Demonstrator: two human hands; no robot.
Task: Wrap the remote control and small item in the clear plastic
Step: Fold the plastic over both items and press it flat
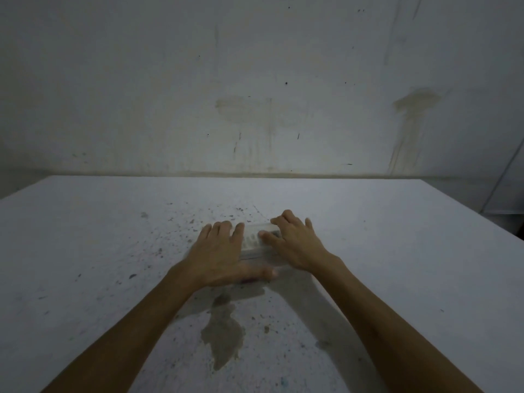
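Where the pale, speckled tabletop (113, 279) lies nearest the camera, a grey-brown blotch (224, 333) stains it between the two bare forearms. Beyond that, the left hand (219, 251) lies flat, palm down, fingers spread and thumb stretched along the near edge of a whitish, oblong remote control (253, 239) with rows of small buttons. The right hand (295, 241) sits on the remote's other end, fingers curled over its far side and thumb pressed onto its top; neither hand pinches anything that can be made out. A thin, clear plastic sheet (266, 258) seems to blur the remote's near side and the tabletop just in front of it, though its edges cannot be traced. The small item is not visible, perhaps hidden beneath a palm. By the look of it, the wrapping is partly done: the plastic appears laid over the remote and is being pressed down, while tucking and closing the ends seems left to do. Behind the tabletop rises a stained, scuffed wall (255, 80).
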